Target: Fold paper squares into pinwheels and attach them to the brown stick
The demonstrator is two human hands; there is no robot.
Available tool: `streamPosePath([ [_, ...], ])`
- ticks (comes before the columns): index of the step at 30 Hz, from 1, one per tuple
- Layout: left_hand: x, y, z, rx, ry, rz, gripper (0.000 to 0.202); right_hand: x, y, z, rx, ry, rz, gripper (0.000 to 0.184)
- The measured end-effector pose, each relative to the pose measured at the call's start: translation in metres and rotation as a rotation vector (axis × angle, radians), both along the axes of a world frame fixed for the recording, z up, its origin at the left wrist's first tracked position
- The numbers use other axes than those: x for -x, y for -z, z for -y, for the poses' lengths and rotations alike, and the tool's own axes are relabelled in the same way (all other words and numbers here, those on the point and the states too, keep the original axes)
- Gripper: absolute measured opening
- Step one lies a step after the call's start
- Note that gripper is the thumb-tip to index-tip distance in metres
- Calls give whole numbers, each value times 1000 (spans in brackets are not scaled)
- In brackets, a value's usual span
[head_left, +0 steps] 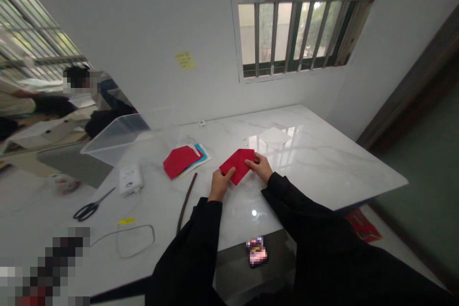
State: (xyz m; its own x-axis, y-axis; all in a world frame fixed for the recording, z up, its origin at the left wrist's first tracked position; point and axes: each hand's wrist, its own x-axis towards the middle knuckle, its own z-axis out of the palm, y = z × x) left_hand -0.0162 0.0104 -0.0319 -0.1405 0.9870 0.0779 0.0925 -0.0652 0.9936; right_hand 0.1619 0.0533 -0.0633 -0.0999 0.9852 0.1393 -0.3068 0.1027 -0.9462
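Observation:
A folded sheet of red paper (238, 164) is held just above the white marble table (322, 162) by both my hands. My left hand (221, 182) pinches its lower left edge with the thumb on top. My right hand (260, 166) pinches the right corner, fingers closed on the paper. Both arms wear black sleeves.
A stack of coloured paper (183, 159) with a red sheet on top lies to the left. Beyond it are a clear plastic box (114, 137), a white device (130, 179) with a cable, black scissors (89, 209) and a dark strip (186, 202). Another person sits at far left.

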Motion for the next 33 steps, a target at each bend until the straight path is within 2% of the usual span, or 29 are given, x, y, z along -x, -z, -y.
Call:
streamPosePath([
  [5, 0, 0, -1, 8, -25, -27, 42, -3, -8, 3, -11, 79, 76, 49],
  [8, 0, 2, -2, 17, -43, -45, 37, -5, -10, 5, -11, 20, 60, 49],
  [13, 0, 3, -2, 18, -55, -68, 36, -8, -7, 4, 76, -66, -47, 74],
  [18, 1, 0, -2, 4, -77, -54, 39, -6, -4, 3, -18, -62, 73, 57],
  [25, 2, 4, -3, 21, -40, -77, 38, -4, -1, 3, -17, 91, 102, 43],
  [29, 2, 6, -5, 18, -52, -83, 34, -6, -12, 9, -27, -7, 120, 47],
  [33, 2, 6, -6, 30, -61, -76, 33, -8, -20, 13, -13, -94, 84, 62],
])
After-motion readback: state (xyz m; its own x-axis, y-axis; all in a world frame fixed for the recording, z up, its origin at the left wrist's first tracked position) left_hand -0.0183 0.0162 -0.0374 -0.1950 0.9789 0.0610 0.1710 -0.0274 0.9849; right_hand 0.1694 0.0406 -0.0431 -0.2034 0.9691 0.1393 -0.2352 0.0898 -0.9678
